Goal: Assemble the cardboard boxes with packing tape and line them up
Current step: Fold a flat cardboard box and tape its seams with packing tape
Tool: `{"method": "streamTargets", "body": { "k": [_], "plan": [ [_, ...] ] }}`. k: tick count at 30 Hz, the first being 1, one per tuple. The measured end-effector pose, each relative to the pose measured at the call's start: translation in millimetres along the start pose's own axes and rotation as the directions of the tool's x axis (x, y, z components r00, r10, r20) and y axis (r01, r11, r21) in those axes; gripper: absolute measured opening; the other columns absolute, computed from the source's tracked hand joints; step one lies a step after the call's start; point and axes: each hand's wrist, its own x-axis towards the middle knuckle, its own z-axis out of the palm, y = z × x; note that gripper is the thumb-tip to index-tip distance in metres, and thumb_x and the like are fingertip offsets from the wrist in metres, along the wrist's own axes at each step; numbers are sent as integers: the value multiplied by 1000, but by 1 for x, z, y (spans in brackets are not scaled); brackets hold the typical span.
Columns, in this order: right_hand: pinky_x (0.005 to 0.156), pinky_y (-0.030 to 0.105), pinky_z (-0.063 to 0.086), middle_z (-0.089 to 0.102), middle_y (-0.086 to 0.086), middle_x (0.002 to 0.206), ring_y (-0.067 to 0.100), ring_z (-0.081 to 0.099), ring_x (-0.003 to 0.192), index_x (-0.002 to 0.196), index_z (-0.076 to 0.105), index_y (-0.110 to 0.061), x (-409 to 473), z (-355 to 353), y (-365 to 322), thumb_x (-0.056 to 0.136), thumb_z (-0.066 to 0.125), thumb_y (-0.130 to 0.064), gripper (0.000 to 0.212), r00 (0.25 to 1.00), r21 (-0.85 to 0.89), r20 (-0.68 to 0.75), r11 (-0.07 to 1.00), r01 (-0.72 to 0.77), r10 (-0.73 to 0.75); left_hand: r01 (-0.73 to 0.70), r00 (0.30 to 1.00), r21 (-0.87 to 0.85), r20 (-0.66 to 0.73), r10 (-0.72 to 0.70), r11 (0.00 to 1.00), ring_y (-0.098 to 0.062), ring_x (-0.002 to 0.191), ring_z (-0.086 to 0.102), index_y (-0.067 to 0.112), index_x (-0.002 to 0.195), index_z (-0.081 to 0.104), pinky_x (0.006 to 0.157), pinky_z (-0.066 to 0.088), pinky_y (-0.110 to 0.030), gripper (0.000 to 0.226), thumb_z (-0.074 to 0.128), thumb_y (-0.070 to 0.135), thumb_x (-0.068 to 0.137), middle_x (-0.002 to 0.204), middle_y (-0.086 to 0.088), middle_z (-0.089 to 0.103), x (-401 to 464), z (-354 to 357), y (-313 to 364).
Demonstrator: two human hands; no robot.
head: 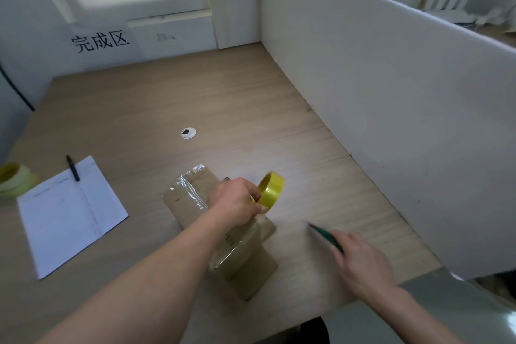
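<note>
The bench [223, 98] is pale wood with a fine straight grain. The cardboard box [245, 268] is plain brown, with glossy clear tape [192, 193] shining across it. The tape roll [270, 190] is bright translucent yellow; at nine o'clock a second roll [15, 179] is paler yellow. The paper sheet [69, 212] is white with faint grey lines, the pen [73, 167] on it black. The tool [328, 237] at four o'clock is green. The partition [391, 120] is white, and the sign [100, 40] carries black characters on white.

White partition [391, 120] walls right side; desk [223, 109] beyond cardboard box [190, 198] open.
</note>
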Motion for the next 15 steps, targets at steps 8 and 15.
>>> {"method": "streamTargets", "body": {
  "k": [8,15],
  "plan": [
    [98,45,41,50,5,141,28,44,131,142,44,-26,47,-9,12,89,59,-46,59,997,-157,-73,987,18,-30,-1,1000,20,-19,2,1000,-17,98,61,39,97,71,82,48,-27,30,79,52,71,88,13,63,-2,0,5],
    [115,47,22,50,-3,144,23,33,143,146,39,-26,90,-48,-109,88,62,-40,64,749,-46,-36,750,660,-661,-56,998,92,-11,57,994,-14,100,62,40,102,71,72,41,-26,32,73,56,74,99,12,70,-6,-1,3]
  ]
}}
